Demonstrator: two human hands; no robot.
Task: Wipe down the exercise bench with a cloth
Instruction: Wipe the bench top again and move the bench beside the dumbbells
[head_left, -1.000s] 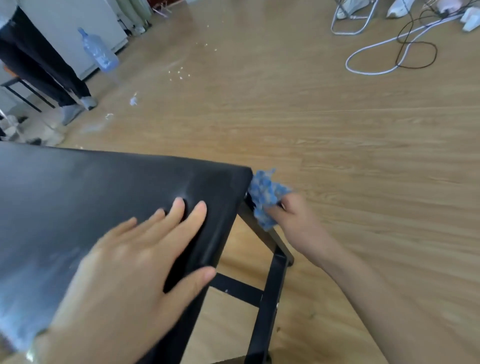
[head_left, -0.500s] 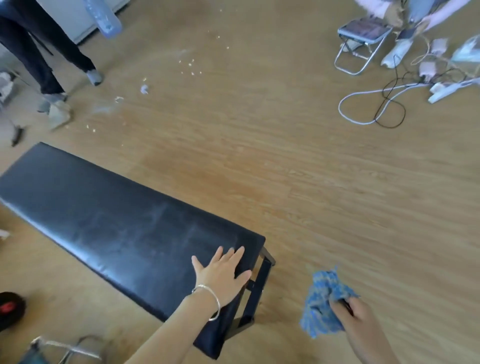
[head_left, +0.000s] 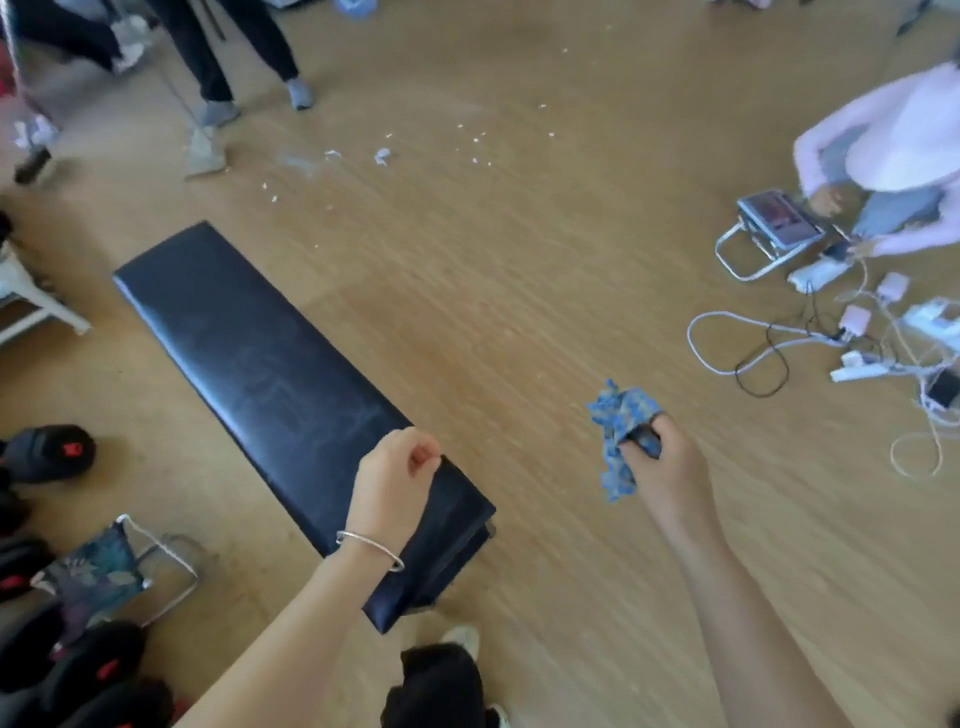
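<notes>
A long black padded exercise bench (head_left: 249, 358) lies diagonally on the wooden floor, from upper left down to the lower middle. My left hand (head_left: 395, 480), with a silver bracelet on the wrist, hovers above the bench's near end, its fingers curled shut and holding nothing. My right hand (head_left: 660, 467) is raised over the bare floor to the right of the bench and grips a crumpled blue patterned cloth (head_left: 621, 415). The cloth hangs clear of the bench.
A person in pink (head_left: 893, 140) crouches at the right by a folding stool (head_left: 774, 223) and tangled cables with power strips (head_left: 852, 353). Someone's legs (head_left: 228, 57) stand at the top left beside paper scraps (head_left: 382, 155). Black shoes (head_left: 49, 452) and a small stool (head_left: 109, 566) sit at the left.
The view has risen and pulled back from the bench. My left hand lifted off the pad and curled shut. My right hand carried the cloth away from the bench end, out over the floor.
</notes>
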